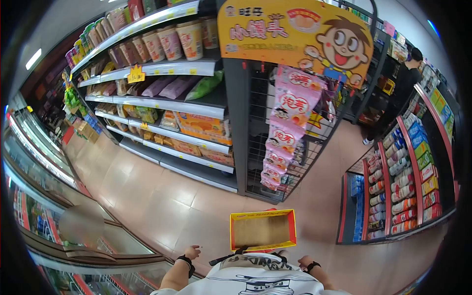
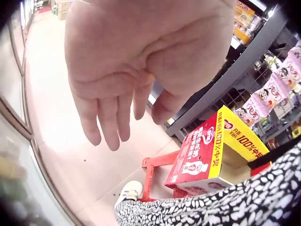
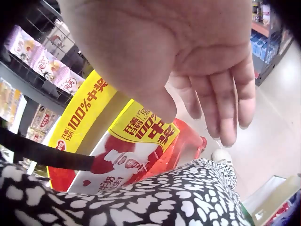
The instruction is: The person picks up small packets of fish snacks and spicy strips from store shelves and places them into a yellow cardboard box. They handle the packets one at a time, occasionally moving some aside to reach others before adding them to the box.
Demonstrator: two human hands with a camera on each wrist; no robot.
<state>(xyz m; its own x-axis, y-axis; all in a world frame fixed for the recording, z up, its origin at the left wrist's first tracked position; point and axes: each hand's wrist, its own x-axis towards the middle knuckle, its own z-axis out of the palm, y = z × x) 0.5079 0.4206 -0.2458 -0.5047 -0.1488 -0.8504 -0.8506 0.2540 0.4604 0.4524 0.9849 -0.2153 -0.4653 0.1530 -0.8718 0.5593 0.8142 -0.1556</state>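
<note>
Open-top cardboard box [image 1: 263, 230], yellow rim, red sides, empty, sits on a red stand [image 2: 155, 164] on the floor right in front of the person, between both hands. Left hand [image 2: 124, 66] hangs slack, fingers relaxed, holding nothing, apart from the box. Right hand [image 3: 188, 52] same: loose fingers, nothing held, near the box. Wire rack [image 1: 255, 147] with hanging pink snack packets [image 1: 287, 123] stands just beyond the box. Stocked shelves [image 1: 162, 73] left of it, bottle shelf [image 1: 400, 187] right, glass freezer [image 1: 34, 157] far left. Person in black [image 1: 408, 83] down the aisle.
</note>
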